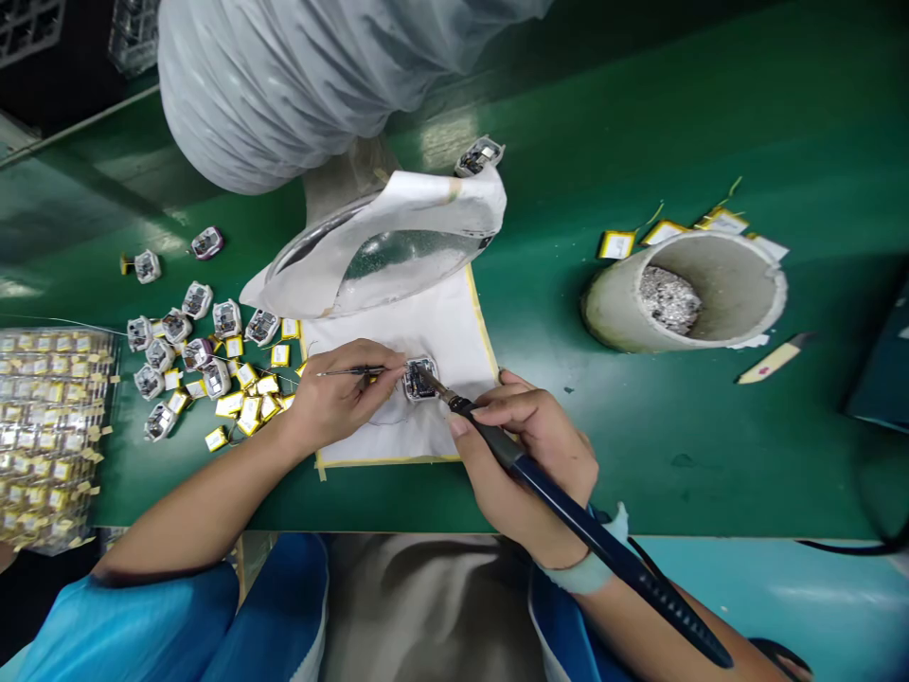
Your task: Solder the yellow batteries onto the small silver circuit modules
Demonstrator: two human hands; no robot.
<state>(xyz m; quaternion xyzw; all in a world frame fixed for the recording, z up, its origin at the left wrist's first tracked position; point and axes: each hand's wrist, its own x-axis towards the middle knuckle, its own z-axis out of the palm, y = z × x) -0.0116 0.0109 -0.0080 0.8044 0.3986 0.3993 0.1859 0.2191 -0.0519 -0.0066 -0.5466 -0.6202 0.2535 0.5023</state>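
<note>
A small electronic device housing (421, 379) with its circuit board exposed lies on a white cloth (447, 327) edged with yellow tape. From the right, my right hand (532, 455) grips a soldering iron (546, 497) with a dark blue handle, its tip at the board. My left hand (347, 388) is closed around slim metal tweezers (355, 371), and its fingertips are at the left side of the housing. Whether the tweezers' tips touch a part cannot be made out. Beside my left hand lie several yellow-edged battery packs (250, 414) and open device housings (217, 377).
A clear, paper-trimmed fume hood (418, 270) on a wide grey duct (305, 85) overhangs the cloth. At right stand a grey pot (611, 308) with metal scraps, a small knife (771, 363) and several batteries (616, 245). Trays of batteries (49, 426) occupy the far left.
</note>
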